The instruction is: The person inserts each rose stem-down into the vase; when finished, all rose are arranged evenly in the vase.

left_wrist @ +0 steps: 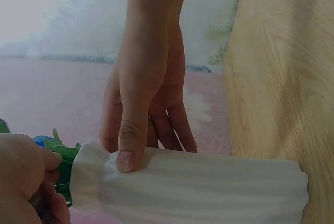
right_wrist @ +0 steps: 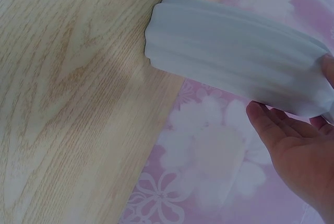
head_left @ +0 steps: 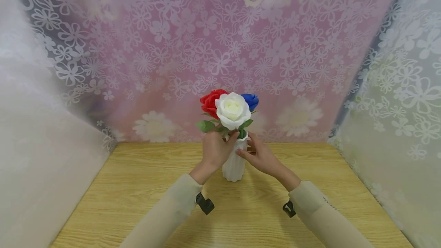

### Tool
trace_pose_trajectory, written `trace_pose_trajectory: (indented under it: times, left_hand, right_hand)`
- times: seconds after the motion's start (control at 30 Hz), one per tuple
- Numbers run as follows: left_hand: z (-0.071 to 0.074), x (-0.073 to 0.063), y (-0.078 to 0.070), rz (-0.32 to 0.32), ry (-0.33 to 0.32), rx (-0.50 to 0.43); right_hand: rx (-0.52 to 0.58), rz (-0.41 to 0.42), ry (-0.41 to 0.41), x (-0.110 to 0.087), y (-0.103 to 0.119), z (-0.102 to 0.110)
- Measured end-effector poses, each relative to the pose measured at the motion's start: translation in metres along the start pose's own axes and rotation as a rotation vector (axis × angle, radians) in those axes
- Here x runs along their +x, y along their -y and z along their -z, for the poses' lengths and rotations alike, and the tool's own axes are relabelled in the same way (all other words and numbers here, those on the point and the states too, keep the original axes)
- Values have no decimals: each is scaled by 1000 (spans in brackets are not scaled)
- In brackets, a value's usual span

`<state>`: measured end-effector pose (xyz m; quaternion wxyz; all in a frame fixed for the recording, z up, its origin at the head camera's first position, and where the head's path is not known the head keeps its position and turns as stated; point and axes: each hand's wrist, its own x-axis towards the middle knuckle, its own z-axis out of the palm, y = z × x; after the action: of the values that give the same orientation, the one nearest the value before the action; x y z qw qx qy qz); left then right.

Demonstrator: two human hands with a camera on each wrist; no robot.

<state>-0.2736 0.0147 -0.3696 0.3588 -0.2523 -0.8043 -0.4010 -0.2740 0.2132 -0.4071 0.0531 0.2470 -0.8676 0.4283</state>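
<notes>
A white ribbed vase (head_left: 233, 167) stands upright on the wooden table, holding a red rose (head_left: 211, 102), a white rose (head_left: 233, 111) and a blue rose (head_left: 251, 101). My left hand (head_left: 216, 149) pinches the green stem part under the white rose, just at the vase's mouth; fingers hide the exact stem. From the right, my right hand (head_left: 263, 158) holds the vase near its rim, thumb on the near side and fingers behind. The left wrist view shows that thumb (left_wrist: 128, 153) on the vase wall. In the right wrist view, the left hand (right_wrist: 300, 145) is beside the vase's upper part.
The light wooden table (head_left: 148, 186) surrounds the vase. A pink flower-patterned sheet (head_left: 220, 49) hangs behind. Pale sheets flank the table at the left (head_left: 44, 144) and right (head_left: 396, 137). Dark straps (head_left: 205, 203) sit at both cuffs.
</notes>
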Motion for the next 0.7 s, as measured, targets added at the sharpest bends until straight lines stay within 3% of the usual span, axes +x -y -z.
trace_pose_trajectory:
  times: [0.13,0.47,0.7]
  left_hand:
    - [-2,0,2,29,20,-21]
    - [-1,3,10,40,64,-282]
    - [-3,3,4,110,97,-433]
  right_hand:
    - [3,-4,2,0,0,0]
    - [9,-15,9,1,-1,0]
    - [37,35,3,0,-2,0]
